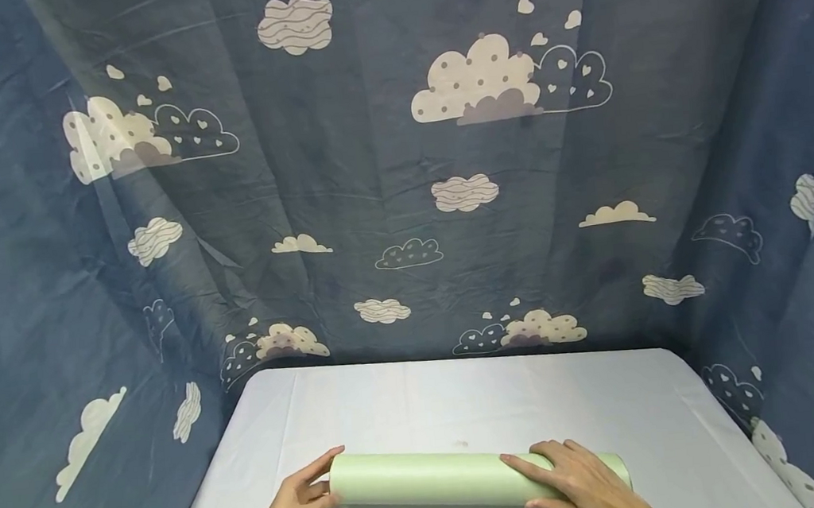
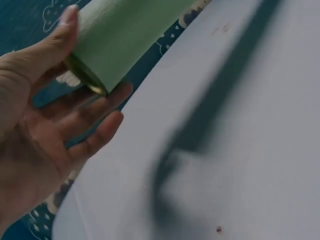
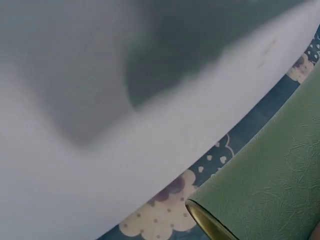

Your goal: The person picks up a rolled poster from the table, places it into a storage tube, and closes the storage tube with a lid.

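A light green wallpaper roll [image 1: 425,478] is held level above the white table, its shadow falling on the cloth below. My left hand [image 1: 296,503] grips its left end between thumb and fingers. In the left wrist view that hand [image 2: 55,95] is around the open end of the roll [image 2: 125,40], whose inside looks gold. Nearer the other end, my right hand [image 1: 575,480] lies over the roll with fingers and thumb spread across it. The right wrist view shows the roll's embossed surface [image 3: 270,175] and gold-lined end; almost all of the right hand is outside that view.
A white-covered table [image 1: 462,401] with rounded far corners lies under the roll. Dark blue cloth printed with clouds [image 1: 372,169] hangs behind the table and along both sides. Small reddish marks [image 2: 219,229] show on the white cover.
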`<move>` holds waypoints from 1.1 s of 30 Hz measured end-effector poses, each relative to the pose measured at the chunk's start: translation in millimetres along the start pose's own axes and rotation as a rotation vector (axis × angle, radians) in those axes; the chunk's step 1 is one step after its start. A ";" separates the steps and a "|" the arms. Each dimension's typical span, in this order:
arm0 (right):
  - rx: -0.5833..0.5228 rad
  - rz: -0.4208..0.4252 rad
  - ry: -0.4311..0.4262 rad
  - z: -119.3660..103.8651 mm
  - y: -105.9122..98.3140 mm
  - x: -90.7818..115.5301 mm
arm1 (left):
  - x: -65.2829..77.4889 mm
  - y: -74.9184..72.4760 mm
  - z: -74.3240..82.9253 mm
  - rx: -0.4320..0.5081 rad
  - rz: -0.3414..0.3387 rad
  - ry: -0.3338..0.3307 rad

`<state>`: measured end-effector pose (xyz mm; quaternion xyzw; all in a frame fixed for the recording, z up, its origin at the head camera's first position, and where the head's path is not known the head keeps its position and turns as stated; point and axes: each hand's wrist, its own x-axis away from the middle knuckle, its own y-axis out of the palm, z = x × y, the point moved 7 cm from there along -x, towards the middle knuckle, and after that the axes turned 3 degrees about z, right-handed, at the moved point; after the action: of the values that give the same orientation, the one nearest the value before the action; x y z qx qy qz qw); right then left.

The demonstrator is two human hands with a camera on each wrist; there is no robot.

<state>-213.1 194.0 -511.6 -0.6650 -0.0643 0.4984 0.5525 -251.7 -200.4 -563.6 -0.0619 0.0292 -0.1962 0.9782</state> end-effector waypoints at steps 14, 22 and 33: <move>-0.005 -0.029 0.001 -10.1 14.2 -7.5 | -12.3 69.2 45.9 -1.196 0.218 0.552; -0.055 -0.054 0.055 6.0 19.7 -17.5 | -9.1 81.9 43.4 -1.177 0.308 0.664; -0.097 -0.209 0.198 22.9 39.0 -0.6 | -10.6 64.9 23.6 -1.168 0.254 0.558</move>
<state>-248.3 194.2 -540.0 -0.7266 -0.1023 0.3664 0.5722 -234.8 -134.3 -548.5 -0.5254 0.3904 -0.0397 0.7550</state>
